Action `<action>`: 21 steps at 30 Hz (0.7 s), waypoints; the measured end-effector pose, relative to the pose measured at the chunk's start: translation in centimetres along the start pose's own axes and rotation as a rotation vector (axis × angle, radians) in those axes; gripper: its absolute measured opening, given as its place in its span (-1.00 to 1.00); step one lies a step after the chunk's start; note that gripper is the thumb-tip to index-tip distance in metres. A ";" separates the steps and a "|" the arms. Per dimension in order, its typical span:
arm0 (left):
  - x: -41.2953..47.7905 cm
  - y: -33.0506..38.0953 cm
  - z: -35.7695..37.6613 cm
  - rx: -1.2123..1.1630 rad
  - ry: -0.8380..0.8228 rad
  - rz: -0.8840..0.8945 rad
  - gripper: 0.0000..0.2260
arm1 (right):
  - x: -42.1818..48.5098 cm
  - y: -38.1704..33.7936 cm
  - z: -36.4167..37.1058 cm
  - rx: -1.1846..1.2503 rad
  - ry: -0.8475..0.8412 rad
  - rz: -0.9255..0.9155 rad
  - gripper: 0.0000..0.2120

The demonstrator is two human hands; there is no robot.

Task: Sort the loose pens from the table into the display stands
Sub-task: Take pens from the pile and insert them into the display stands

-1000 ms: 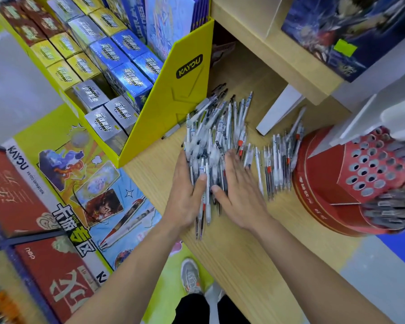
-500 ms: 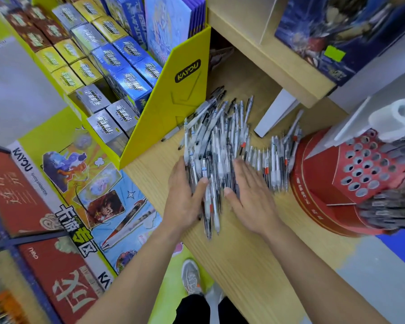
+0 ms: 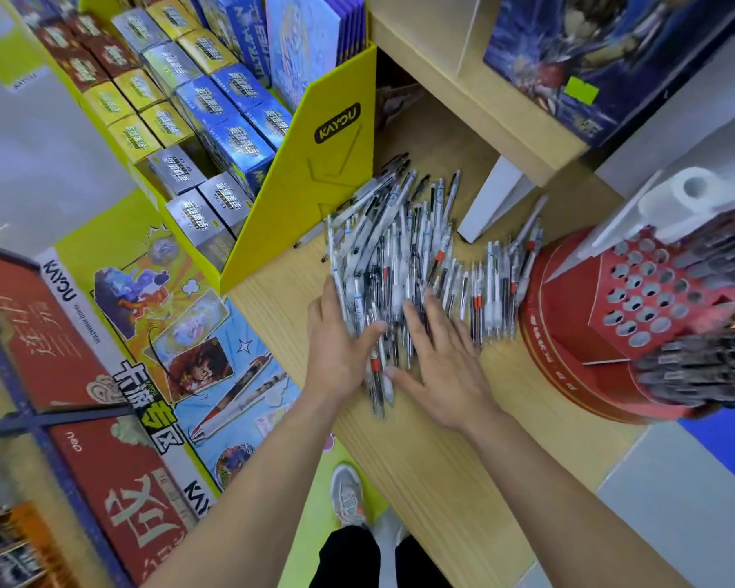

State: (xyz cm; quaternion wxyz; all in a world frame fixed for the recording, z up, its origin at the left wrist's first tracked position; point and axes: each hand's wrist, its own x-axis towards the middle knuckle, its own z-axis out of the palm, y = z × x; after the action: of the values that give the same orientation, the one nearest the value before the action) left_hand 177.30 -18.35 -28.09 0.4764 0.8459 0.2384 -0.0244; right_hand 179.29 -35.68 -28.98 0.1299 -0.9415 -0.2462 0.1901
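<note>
A big heap of loose white, black and red pens [image 3: 399,239] lies on the wooden table [image 3: 421,481]. My left hand [image 3: 336,345] lies against the heap's near left side, fingers straight and thumb on top of the pens. From the right, my right hand [image 3: 438,354] presses flat on the near end with fingers spread. A neater row of pens [image 3: 493,290] lies right of the heap. The red display stand [image 3: 569,333] at the right has round holes [image 3: 646,290], and pens [image 3: 705,367] are stuck in its lower part.
A yellow cardboard display [image 3: 315,184] full of card boxes borders the heap on the left. A wooden shelf [image 3: 463,78] overhangs the back, with a white support [image 3: 493,201] under it. A white roll [image 3: 679,197] tops the red stand. My shoes [image 3: 349,494] show below the table edge.
Both hands have slid a little toward me on the heap and squeezed its near end closer together. Some pens now stick out between my hands.
</note>
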 end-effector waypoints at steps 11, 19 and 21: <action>0.6 -0.9 -2.5 -0.037 0.021 0.036 -0.46 | 0.3 -1.4 -0.3 -0.013 0.012 0.033 -0.10; 0.0 -1.8 -3.5 -0.052 0.003 -0.022 -0.48 | 0.4 -2.4 -1.1 0.025 0.094 0.042 -0.16; -0.3 -1.8 -3.7 -0.059 -0.002 -0.050 -0.48 | 0.3 -3.5 -1.3 0.032 0.094 -0.017 -0.14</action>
State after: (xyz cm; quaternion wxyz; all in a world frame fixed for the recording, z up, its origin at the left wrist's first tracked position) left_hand 175.51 -14.63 -27.41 0.5006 0.8253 0.2597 -0.0301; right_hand 178.63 -32.76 -26.69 0.1578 -0.9451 -0.2449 0.1484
